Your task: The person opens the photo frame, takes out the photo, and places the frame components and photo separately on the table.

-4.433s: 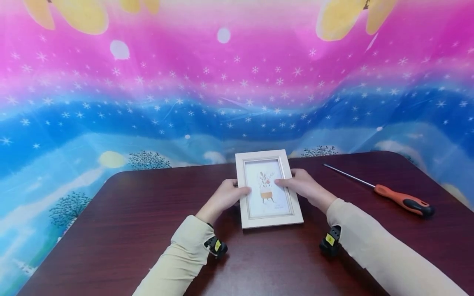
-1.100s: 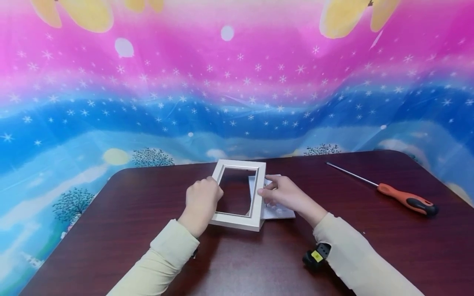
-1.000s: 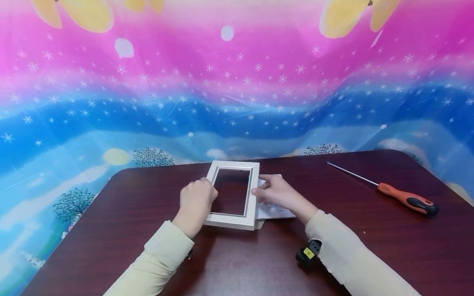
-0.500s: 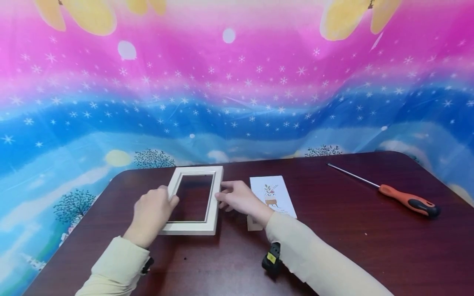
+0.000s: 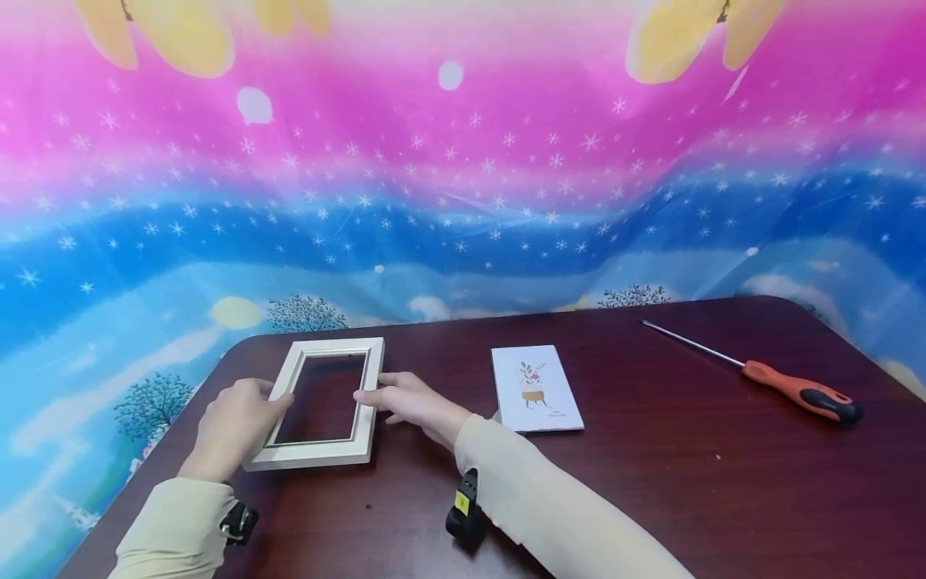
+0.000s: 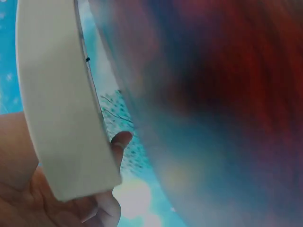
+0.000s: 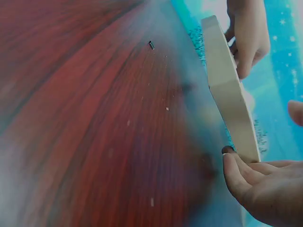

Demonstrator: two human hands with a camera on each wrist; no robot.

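A white picture frame (image 5: 374, 402) with an open middle is held at the left part of the table, the dark wood showing through it. My left hand (image 5: 235, 426) grips its left side, thumb over the front. On the opposite side, my right hand (image 5: 415, 406) pinches the edge between thumb and fingers. In the right wrist view the frame (image 7: 232, 94) appears raised off the tabletop, with right fingertips (image 7: 230, 163) under its edge. A card with a potted plant picture (image 5: 537, 390) lies right of the hands, over something pale that barely shows.
A screwdriver (image 5: 781, 386) with an orange and black handle lies at the right of the dark wooden table (image 5: 651, 482). One small dark bit (image 5: 368, 507) sits near the front. A printed cloth (image 5: 463, 201) hangs behind the table.
Earlier the frame stood around the plant picture at the centre. Both hands have since carried the frame leftward off it, and the card stays behind on the table. The screwdriver has not moved.
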